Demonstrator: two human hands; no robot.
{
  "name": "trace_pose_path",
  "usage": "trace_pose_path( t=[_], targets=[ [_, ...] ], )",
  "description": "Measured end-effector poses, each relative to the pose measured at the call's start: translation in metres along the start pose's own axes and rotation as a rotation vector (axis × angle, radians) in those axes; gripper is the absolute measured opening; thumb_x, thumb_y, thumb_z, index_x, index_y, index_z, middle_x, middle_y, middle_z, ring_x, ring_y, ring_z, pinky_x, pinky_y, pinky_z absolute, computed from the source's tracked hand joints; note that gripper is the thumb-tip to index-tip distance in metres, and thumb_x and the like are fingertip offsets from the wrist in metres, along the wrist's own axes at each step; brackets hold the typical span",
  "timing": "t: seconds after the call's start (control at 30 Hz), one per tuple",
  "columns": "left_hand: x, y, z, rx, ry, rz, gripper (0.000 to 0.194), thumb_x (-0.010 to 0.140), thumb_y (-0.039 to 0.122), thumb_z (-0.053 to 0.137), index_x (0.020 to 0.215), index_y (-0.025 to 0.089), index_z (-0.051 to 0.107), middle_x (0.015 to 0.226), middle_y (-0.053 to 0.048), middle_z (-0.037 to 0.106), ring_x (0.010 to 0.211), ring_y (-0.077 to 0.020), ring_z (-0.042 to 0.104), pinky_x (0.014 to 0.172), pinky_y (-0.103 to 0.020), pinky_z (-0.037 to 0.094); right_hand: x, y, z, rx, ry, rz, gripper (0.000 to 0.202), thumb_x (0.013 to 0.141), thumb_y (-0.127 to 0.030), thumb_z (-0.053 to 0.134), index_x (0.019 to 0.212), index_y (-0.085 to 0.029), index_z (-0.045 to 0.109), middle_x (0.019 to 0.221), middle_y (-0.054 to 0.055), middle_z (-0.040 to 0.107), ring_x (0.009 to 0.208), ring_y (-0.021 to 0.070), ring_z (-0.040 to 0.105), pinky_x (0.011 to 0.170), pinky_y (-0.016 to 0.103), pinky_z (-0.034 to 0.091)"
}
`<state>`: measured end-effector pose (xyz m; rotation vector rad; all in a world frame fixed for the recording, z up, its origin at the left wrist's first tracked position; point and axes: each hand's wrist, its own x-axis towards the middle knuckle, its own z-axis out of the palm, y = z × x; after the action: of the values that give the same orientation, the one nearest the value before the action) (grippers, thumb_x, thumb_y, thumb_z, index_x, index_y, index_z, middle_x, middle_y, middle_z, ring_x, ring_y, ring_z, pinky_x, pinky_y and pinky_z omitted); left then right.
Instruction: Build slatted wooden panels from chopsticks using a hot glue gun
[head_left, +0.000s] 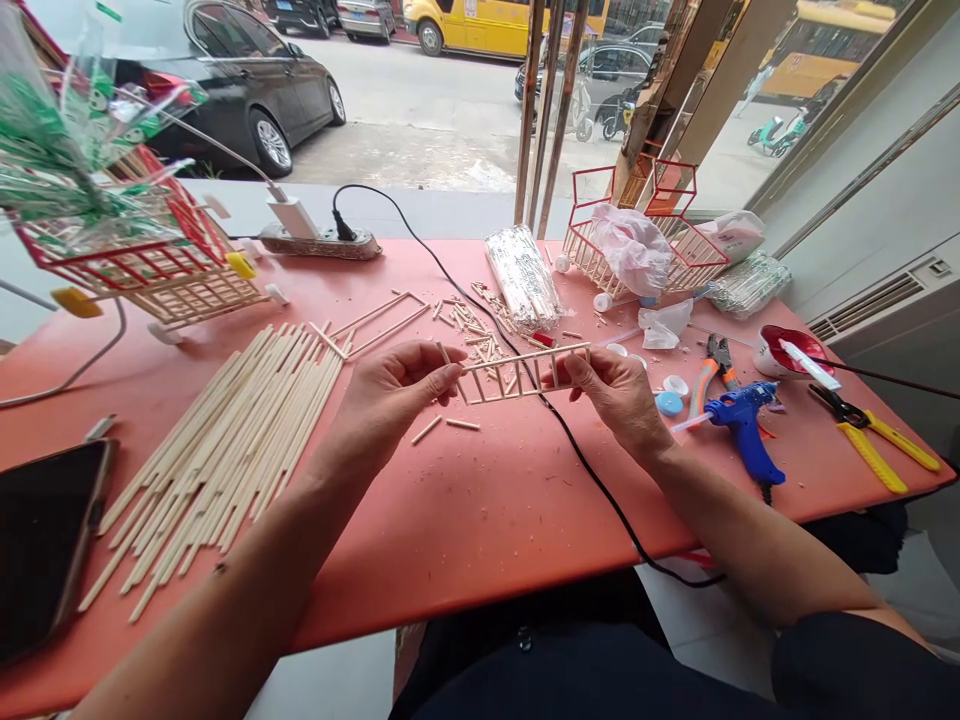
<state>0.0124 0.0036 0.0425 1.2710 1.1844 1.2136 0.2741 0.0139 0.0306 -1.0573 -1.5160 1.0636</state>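
A small ladder-like frame of thin wooden sticks point(517, 376) is held up over the middle of the table between my two hands. My left hand point(401, 385) pinches its left end, where a short stick juts upward. At the right end, my right hand point(611, 385) grips it between thumb and fingers. Behind the frame lies a scatter of short cut stick pieces point(465, 325). A rectangular stick outline point(386, 325) rests beyond my left hand, beside a pile of long wooden sticks point(232, 440).
A blue glue gun point(750, 430), orange-handled pliers point(712, 370) and yellow-handled pliers point(874, 435) lie at the right. Red-trimmed stick baskets point(172, 230) stand at the back corners. A black cable point(577, 445) crosses the pink table point(450, 530). A phone point(52, 540) lies at left.
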Motion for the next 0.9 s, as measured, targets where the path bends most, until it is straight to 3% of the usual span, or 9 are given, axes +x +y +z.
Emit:
trace_pose_path(
  t=[0.23,0.43,0.67,0.9],
  targets=[
    [0.001,-0.003,-0.004,0.023,-0.065,-0.016,0.021,0.08,0.037,0.085,0.081,0.017,0.078,0.072,-0.002,0.068,0.066,-0.0123,0.057,0.062,-0.024,0.044,0.004,0.003,-0.003,0.076,0.006,0.141,0.047,0.088,-0.065,0.079,0.084,-0.018,0.076,0.08,0.007,0.082,0.075,0.0194,0.081,0.055,0.022,0.053],
    [0.0,-0.005,-0.006,0.062,-0.131,-0.033,0.025,0.083,0.041,0.083,0.083,0.016,0.08,0.07,-0.003,0.069,0.064,-0.0125,0.057,0.062,-0.025,0.044,0.006,0.005,-0.004,0.118,-0.001,0.197,0.049,0.083,-0.067,0.082,0.084,-0.018,0.076,0.078,0.007,0.082,0.072,0.0182,0.08,0.054,0.021,0.052],
    [0.001,-0.009,-0.007,0.055,-0.116,-0.011,0.021,0.085,0.037,0.081,0.077,0.017,0.078,0.079,-0.005,0.073,0.068,-0.0125,0.06,0.066,-0.025,0.047,0.003,0.001,-0.002,0.026,-0.011,0.048,0.045,0.094,-0.06,0.075,0.08,-0.018,0.074,0.08,0.007,0.082,0.078,0.0199,0.082,0.055,0.022,0.052],
    [-0.003,0.004,0.001,0.094,-0.023,0.034,0.018,0.082,0.03,0.081,0.071,0.018,0.074,0.074,-0.004,0.072,0.066,-0.0129,0.06,0.062,-0.025,0.048,-0.001,0.001,-0.002,-0.081,0.026,-0.072,0.04,0.099,-0.056,0.072,0.082,-0.02,0.078,0.085,0.005,0.083,0.085,0.0199,0.081,0.061,0.025,0.055]
  ],
)
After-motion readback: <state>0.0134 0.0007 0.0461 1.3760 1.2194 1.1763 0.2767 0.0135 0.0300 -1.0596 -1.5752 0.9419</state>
